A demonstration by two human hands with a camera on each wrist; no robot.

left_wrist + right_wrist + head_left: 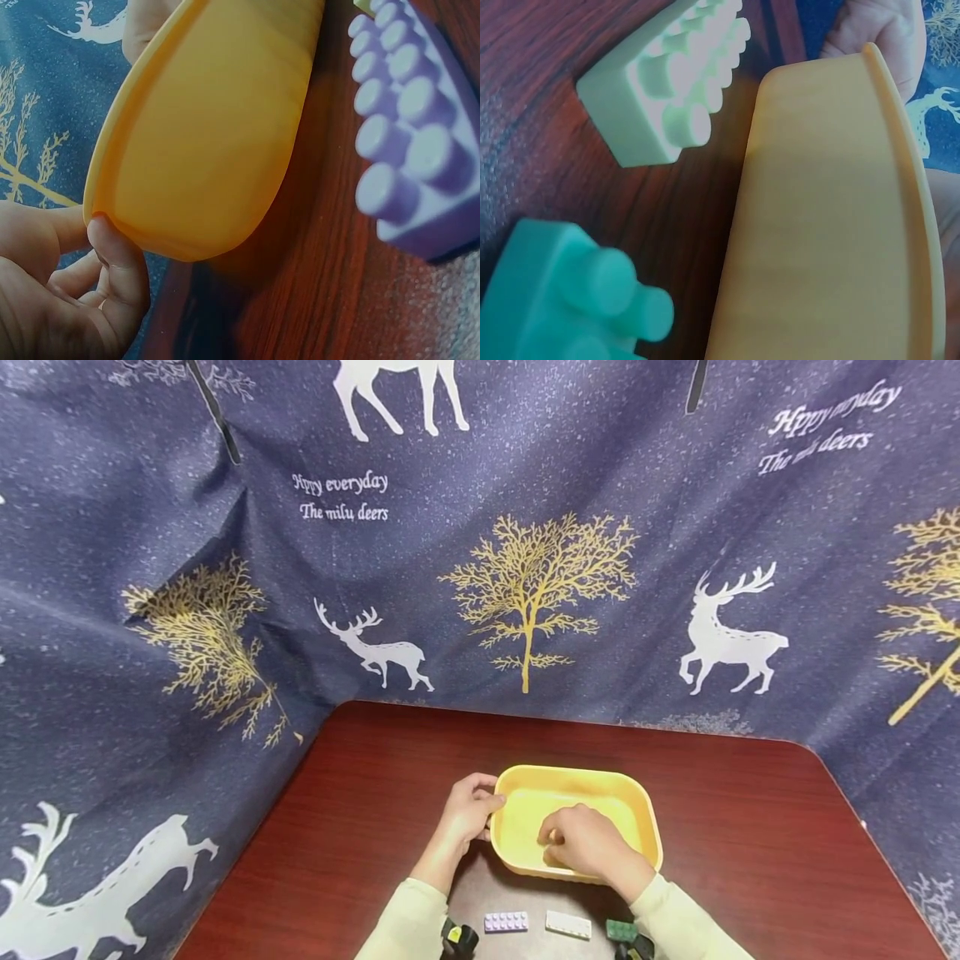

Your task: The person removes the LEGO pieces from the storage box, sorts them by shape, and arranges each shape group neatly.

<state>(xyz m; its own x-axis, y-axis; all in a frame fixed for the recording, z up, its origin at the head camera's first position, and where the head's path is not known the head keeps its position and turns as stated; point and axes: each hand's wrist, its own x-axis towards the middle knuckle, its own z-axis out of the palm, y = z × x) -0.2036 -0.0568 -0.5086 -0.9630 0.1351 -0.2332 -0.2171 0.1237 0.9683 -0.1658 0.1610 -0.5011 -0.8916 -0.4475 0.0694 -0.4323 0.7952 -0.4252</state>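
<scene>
A yellow plastic tub (517, 835) with rounded corners stands on the table. My left hand (471, 810) pinches its left rim, thumb over the edge and fingers outside; the left wrist view shows this hand (75, 285) at the tub's end wall (202, 150). My right hand (585, 842) reaches down inside the tub with bent fingers. Its palm side is hidden, so I cannot tell whether it holds anything. In front of the tub lie a purple toy brick (506, 922), a white brick (567, 925) and a green brick (622, 931) in a row.
The reddish-brown wooden table (390, 777) has rounded far corners. A blue cloth with deer and trees (480, 460) hangs behind it and along the left side. Dark wrist devices (457, 939) sit close to the bricks. The tub's walls surround the right hand.
</scene>
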